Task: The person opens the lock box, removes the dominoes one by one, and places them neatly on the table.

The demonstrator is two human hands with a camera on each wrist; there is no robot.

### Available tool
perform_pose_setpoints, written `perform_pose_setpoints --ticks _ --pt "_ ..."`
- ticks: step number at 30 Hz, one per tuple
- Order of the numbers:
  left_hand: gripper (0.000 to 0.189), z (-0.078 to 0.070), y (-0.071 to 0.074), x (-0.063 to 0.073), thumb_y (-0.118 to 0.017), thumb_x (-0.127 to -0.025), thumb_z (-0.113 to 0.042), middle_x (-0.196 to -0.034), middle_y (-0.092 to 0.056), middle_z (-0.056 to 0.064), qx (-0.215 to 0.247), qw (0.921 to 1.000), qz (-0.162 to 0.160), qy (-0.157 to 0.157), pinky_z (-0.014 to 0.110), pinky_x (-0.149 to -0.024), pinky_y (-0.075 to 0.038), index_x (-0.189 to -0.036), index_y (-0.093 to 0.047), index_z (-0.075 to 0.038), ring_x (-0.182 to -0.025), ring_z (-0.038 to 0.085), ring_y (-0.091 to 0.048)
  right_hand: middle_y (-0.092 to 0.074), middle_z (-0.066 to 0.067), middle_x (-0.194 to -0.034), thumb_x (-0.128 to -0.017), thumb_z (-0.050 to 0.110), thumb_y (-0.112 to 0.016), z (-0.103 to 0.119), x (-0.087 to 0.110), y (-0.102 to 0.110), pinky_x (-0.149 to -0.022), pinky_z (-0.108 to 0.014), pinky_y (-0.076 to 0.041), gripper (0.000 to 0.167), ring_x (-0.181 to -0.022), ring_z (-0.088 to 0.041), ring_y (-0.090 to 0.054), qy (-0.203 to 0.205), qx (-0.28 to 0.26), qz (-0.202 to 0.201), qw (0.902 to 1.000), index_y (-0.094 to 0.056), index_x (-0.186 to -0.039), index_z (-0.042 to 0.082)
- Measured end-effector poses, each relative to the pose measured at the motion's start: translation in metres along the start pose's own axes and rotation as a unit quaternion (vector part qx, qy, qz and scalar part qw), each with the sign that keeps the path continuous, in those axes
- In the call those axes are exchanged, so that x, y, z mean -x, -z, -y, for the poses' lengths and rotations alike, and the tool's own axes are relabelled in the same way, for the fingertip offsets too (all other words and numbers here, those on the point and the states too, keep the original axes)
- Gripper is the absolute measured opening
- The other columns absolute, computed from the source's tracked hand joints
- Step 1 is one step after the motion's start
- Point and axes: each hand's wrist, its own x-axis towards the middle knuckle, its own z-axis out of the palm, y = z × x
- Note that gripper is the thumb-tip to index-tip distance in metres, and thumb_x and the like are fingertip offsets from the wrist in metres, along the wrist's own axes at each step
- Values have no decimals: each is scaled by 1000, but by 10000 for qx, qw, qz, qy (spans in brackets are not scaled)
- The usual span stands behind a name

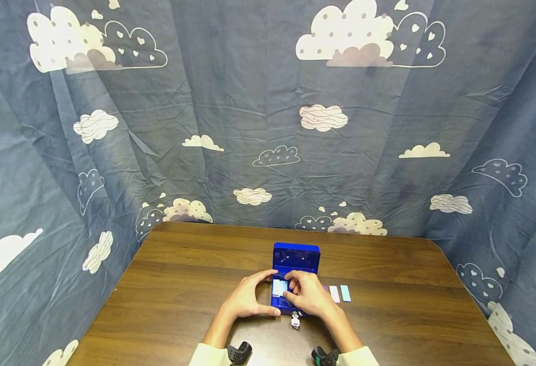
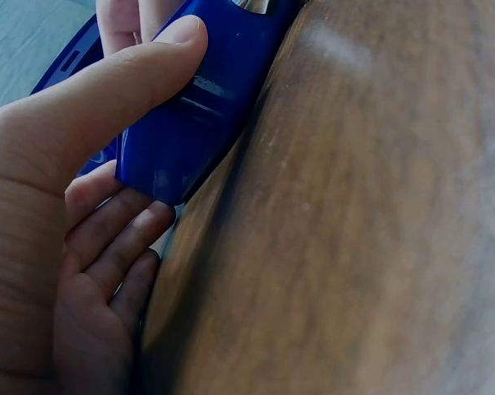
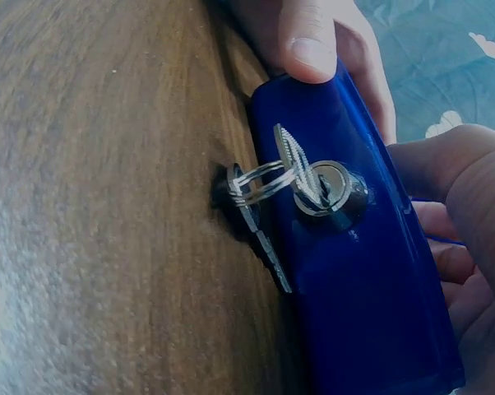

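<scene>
Blue box (image 3: 367,280) rests on the table (image 1: 181,269) in front of the person, with both hands at it. To work inside it well, the left hand (image 1: 245,297) should press evenly from front and back, so the box does not slide or twist. The pale piece (image 1: 279,288) lies in the left part of the box, and is best handled by its edges, with small finger movements. The lid (image 1: 295,254) stands raised at the back, so knuckles should come up clear of it. At the front, one key (image 3: 297,164) sits in the lock (image 3: 344,193) and a ring (image 3: 268,194) hangs from it; a low wrist could snag there.

As for grip, the left hand holds the box in a wide curve, thumb on the front wall, fingers around the left end and towards the back. The right hand (image 1: 309,293) reaches inside, its thumb and forefinger bent beside the pale piece; its own fingers block the view, so I cannot tell whether they pinch anything. Farther right, a white strip (image 1: 334,294) and a light-blue strip (image 1: 345,293) lie apart from that hand's grip
</scene>
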Motion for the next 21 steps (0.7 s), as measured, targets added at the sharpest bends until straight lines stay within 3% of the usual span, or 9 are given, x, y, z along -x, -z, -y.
perform_pose_setpoints --ticks 7,15,21 --pt "96 -2 0 0 -94 -69 -48 -132 -69 1 37 10000 15 53 42 -107 -51 -149 -52 -17 -120 18 -65 -63 0 -74 -80 13 -83 2 0 -3 -59 -20 -47 32 -65 -5 -55 46 413 104 9991 -72 -106 -2" --pt "96 -2 -1 1 -94 -69 -47 -134 -68 3 51 10000 -13 33 41 -106 -51 -149 -52 -15 -120 20 -65 -64 -2 -76 -78 11 -86 6 2 -2 -61 -24 -49 26 -69 -11 -59 67 451 217 9987 -72 -98 1" --pt "95 -1 -1 0 -93 -70 -47 -133 -69 6 16 9999 -77 -82 40 -105 -52 -149 -52 -15 -119 20 -65 -64 -1 -76 -76 14 -88 5 1 -1 -61 -22 -48 36 -67 -10 -58 127 521 218 9983 -71 -104 -1"
